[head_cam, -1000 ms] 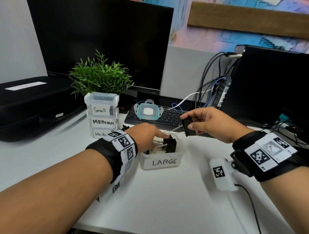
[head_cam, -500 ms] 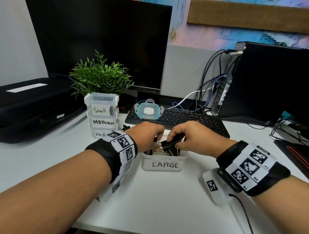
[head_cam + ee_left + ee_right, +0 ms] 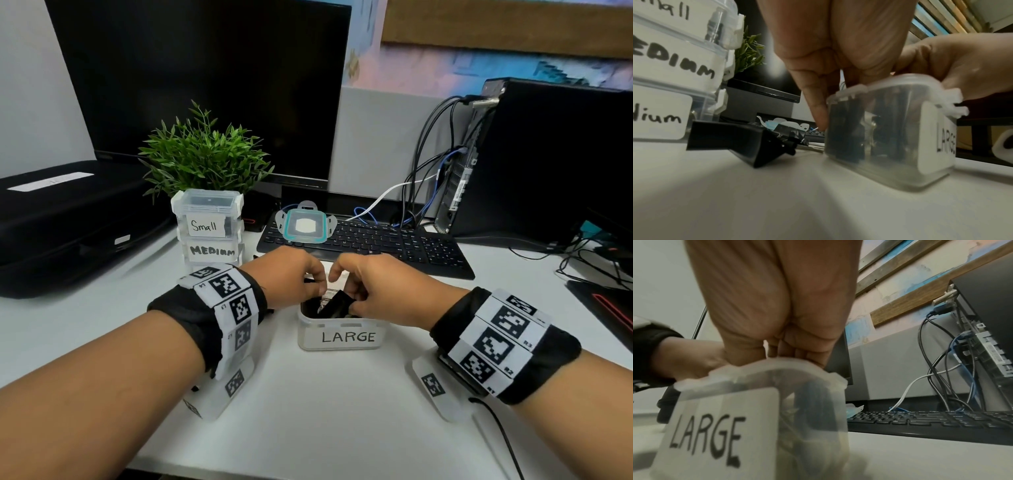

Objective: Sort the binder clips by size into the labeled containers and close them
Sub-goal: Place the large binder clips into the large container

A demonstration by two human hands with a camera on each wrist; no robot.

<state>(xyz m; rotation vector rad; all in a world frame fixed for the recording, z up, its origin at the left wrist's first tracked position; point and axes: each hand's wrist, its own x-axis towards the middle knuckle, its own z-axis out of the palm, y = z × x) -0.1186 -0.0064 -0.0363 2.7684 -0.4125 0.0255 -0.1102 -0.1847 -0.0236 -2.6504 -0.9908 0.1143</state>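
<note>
Both hands over the LARGE container, standing open near the tabletop edge, probably to settle clips low enough for closing. Right hand arched down from the wrist, fingers curled, pinching a black binder clip at the rim. Left hand likewise bent over the far left corner, fingertips dipped inside; gripping anything, cannot tell. One more large clip loose beside the stacked Small and Medium containers. Teal-edged lid parked on the keyboard, awaiting use.

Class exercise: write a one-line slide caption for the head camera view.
Both hands, left hand and right hand, settle a black binder clip into the open LARGE container; its lid waits on the keyboard.
</note>
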